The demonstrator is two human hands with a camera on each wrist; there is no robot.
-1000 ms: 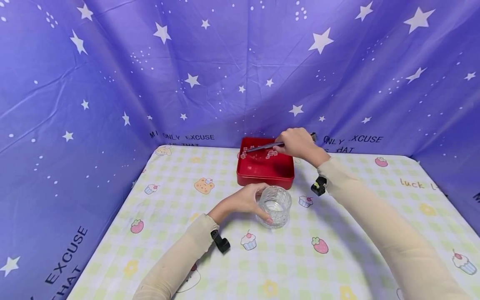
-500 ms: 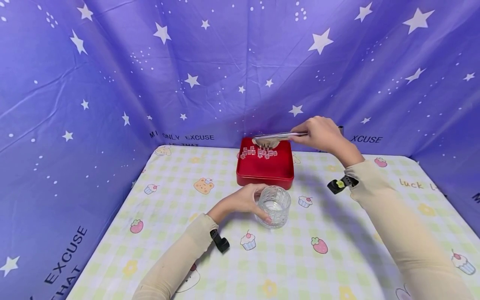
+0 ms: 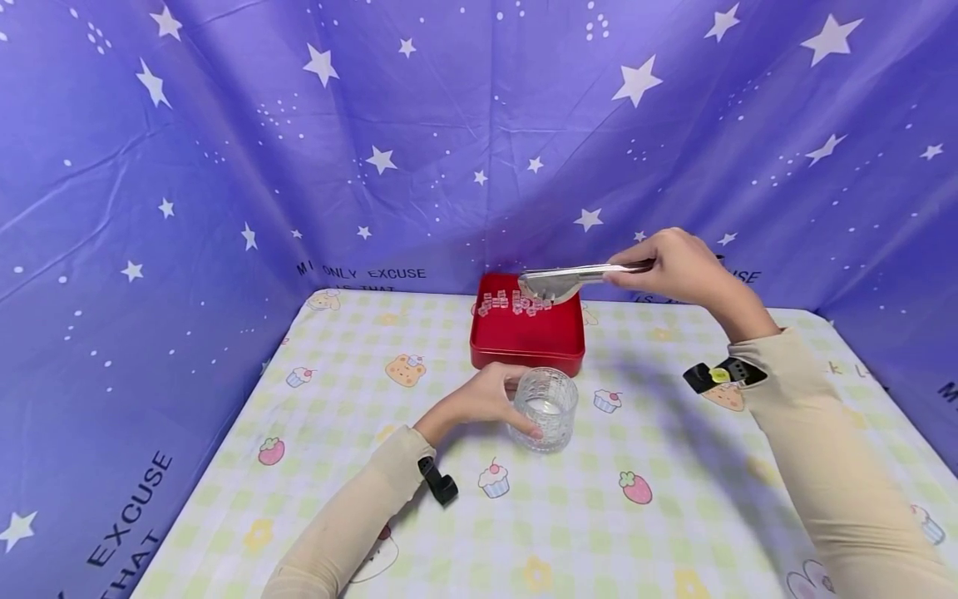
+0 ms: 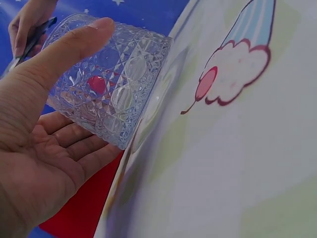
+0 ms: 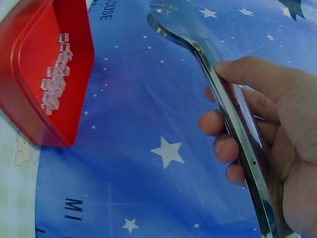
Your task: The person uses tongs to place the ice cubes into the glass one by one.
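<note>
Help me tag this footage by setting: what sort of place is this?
Probably an indoor booth set up for recording, though the wider room is hidden: a starry curtain hangs behind and on both sides, a cartoon-print cloth lies spread before it, and black wrist devices are worn.

The box (image 3: 527, 334) is red, the tablecloth (image 3: 591, 532) green-checked.

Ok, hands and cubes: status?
Left fingers around clear glass. Right fingers gripping metal tongs. Cubes in red tin, its near wall between them and glass.
</note>
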